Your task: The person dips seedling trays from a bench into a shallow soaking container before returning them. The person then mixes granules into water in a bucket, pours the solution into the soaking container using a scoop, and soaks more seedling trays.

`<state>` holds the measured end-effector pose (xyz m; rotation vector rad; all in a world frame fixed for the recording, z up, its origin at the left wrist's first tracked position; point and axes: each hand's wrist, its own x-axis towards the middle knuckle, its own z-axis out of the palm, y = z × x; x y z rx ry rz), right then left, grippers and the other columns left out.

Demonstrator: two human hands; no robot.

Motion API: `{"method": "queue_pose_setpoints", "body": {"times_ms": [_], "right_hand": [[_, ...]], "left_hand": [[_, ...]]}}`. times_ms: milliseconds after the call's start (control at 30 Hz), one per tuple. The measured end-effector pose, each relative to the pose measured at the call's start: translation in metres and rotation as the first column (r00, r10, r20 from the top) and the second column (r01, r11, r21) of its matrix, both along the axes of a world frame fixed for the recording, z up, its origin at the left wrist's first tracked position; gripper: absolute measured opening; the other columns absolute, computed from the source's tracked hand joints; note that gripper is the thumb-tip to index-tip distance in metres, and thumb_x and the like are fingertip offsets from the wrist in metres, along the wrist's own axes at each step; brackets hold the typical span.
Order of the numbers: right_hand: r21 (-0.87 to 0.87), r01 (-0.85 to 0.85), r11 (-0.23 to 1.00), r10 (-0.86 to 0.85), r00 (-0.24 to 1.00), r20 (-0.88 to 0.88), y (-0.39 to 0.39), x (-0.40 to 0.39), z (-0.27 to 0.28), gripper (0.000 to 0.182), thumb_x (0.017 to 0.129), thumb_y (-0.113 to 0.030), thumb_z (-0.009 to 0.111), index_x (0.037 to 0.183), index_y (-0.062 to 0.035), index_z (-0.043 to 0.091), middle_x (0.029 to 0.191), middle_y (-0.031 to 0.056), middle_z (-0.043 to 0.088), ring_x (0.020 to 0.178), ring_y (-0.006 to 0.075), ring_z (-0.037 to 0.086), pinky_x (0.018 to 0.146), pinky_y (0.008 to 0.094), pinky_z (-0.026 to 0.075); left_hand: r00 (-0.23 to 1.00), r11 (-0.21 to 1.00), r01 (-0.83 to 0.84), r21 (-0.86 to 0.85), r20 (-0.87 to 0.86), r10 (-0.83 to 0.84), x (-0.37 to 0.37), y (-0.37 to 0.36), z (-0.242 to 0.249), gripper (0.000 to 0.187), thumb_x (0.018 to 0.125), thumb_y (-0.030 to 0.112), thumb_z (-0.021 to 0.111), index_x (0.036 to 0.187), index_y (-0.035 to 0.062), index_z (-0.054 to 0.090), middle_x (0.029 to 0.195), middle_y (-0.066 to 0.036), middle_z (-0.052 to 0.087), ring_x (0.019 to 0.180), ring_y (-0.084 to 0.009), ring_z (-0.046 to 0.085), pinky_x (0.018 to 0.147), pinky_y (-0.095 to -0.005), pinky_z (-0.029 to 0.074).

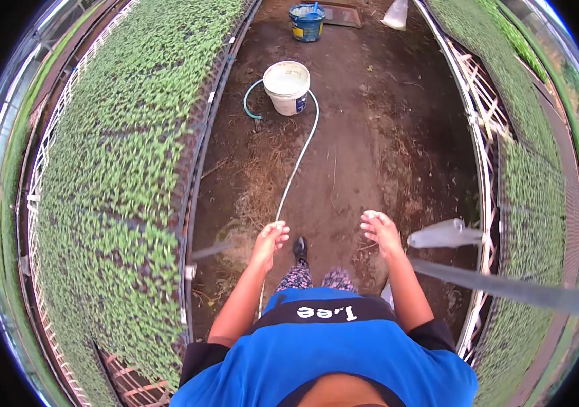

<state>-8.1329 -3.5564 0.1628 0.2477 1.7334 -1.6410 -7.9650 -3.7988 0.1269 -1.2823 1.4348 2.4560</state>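
My left hand (271, 243) is held out in front of my body, fingers loosely curled and partly apart. A thin pale hose (297, 163) runs up to its fingertips in this view and shows again beside my forearm; whether the hand touches it I cannot tell. Opposite, my right hand (381, 232) is raised with its fingers spread and nothing in it. Just right of that hand is a translucent plastic bag or bottle (445, 235). Farther up the path stands a white bucket (285, 91), with the hose curving around it.
Seedling beds line the left (120, 156) and right (534, 183) of the dirt path (344, 156). A blue bucket (307, 27) stands far ahead near a shallow tray (344, 16) and a whitish bag (396, 15). A grey bar (507, 286) crosses at right.
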Motion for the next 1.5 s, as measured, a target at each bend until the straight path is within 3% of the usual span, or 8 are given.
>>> {"method": "queue_pose_setpoints", "body": {"times_ms": [300, 567, 800, 1033, 1133, 1300, 1400, 1500], "right_hand": [[0.007, 0.223, 0.975, -0.223, 0.975, -0.01, -0.033, -0.253, -0.01, 0.02, 0.083, -0.024, 0.053, 0.099, -0.0118, 0.055, 0.088, -0.0019, 0.057, 0.073, 0.0065, 0.054, 0.061, 0.0214, 0.043], [0.136, -0.036, 0.99, 0.024, 0.996, 0.092, -0.125, -0.529, -0.046, 0.019, 0.082, -0.025, 0.053, 0.096, -0.0118, 0.056, 0.083, -0.0033, 0.057, 0.067, 0.0053, 0.052, 0.058, 0.0204, 0.042], [0.096, -0.198, 0.975, 0.189, 0.977, 0.095, -0.239, -0.663, -0.051, 0.019, 0.08, -0.021, 0.054, 0.097, -0.0113, 0.055, 0.081, -0.0029, 0.056, 0.067, 0.0059, 0.052, 0.056, 0.02, 0.043], [0.17, -0.373, 0.912, 0.337, 0.919, 0.204, -0.335, -0.733, -0.132, 0.013, 0.081, -0.018, 0.053, 0.092, -0.0123, 0.056, 0.075, -0.0036, 0.052, 0.06, 0.0061, 0.051, 0.049, 0.0191, 0.041], [0.332, -0.44, 0.835, 0.394, 0.897, 0.198, -0.375, -0.764, -0.173, 0.013, 0.081, -0.019, 0.053, 0.088, -0.0092, 0.056, 0.068, -0.0028, 0.051, 0.056, 0.0062, 0.048, 0.047, 0.02, 0.041], [0.387, -0.491, 0.781, 0.468, 0.869, 0.158, -0.418, -0.828, -0.272, 0.013, 0.079, -0.019, 0.054, 0.088, -0.0092, 0.056, 0.064, -0.0037, 0.047, 0.052, 0.006, 0.045, 0.042, 0.02, 0.036], [0.479, -0.485, 0.732, 0.548, 0.836, 0.009, -0.448, -0.857, -0.334, 0.017, 0.076, -0.018, 0.054, 0.083, -0.0039, 0.06, 0.065, 0.0045, 0.058, 0.05, 0.0107, 0.052, 0.048, 0.0251, 0.041], [0.612, -0.542, 0.577, 0.709, 0.704, -0.045, -0.478, -0.883, -0.39, 0.023, 0.075, -0.022, 0.053, 0.085, -0.0023, 0.06, 0.079, 0.0125, 0.061, 0.073, 0.0254, 0.059, 0.066, 0.0345, 0.045]], "left_hand": [[0.988, 0.988, 0.152, -0.034, 0.021, -0.152, -0.26, -0.077, -0.009, 0.023, 0.085, 0.024, 0.047, 0.103, 0.0103, 0.051, 0.093, 0.0, 0.058, 0.075, -0.0046, 0.052, 0.063, -0.0182, 0.036], [0.93, 0.973, -0.231, 0.005, 0.295, 0.219, -0.396, -0.109, -0.027, 0.02, 0.081, 0.021, 0.051, 0.098, 0.0118, 0.052, 0.087, 0.002, 0.06, 0.069, -0.0047, 0.054, 0.06, -0.0197, 0.037], [0.827, 0.919, -0.393, -0.013, 0.432, 0.359, -0.454, -0.118, -0.047, 0.024, 0.08, 0.029, 0.053, 0.098, 0.0129, 0.052, 0.087, 0.002, 0.058, 0.069, -0.0049, 0.051, 0.059, -0.0217, 0.035], [0.763, 0.854, -0.518, 0.05, 0.477, 0.436, -0.515, -0.133, -0.102, 0.025, 0.08, 0.028, 0.053, 0.1, 0.0125, 0.052, 0.088, 0.002, 0.059, 0.07, -0.006, 0.052, 0.057, -0.0206, 0.035], [0.705, 0.81, -0.581, 0.078, 0.546, 0.453, -0.551, -0.154, -0.129, 0.025, 0.077, 0.025, 0.054, 0.099, 0.0143, 0.052, 0.087, 0.002, 0.059, 0.069, -0.007, 0.053, 0.06, -0.0218, 0.036], [0.716, 0.841, -0.541, 0.03, 0.54, 0.442, -0.624, -0.209, -0.165, 0.025, 0.079, 0.025, 0.053, 0.102, 0.0144, 0.051, 0.093, 0.002, 0.057, 0.074, -0.0079, 0.052, 0.063, -0.0235, 0.036], [0.699, 0.828, -0.561, 0.001, 0.537, 0.473, -0.668, -0.248, -0.202, 0.025, 0.081, 0.026, 0.052, 0.102, 0.0141, 0.051, 0.096, 0.002, 0.056, 0.078, -0.0082, 0.051, 0.064, -0.0243, 0.036], [0.66, 0.765, -0.644, 0.006, 0.509, 0.552, -0.701, -0.282, -0.26, 0.035, 0.082, 0.032, 0.051, 0.11, 0.0126, 0.048, 0.109, -0.002, 0.05, 0.091, -0.0131, 0.049, 0.071, -0.0291, 0.037]]}}
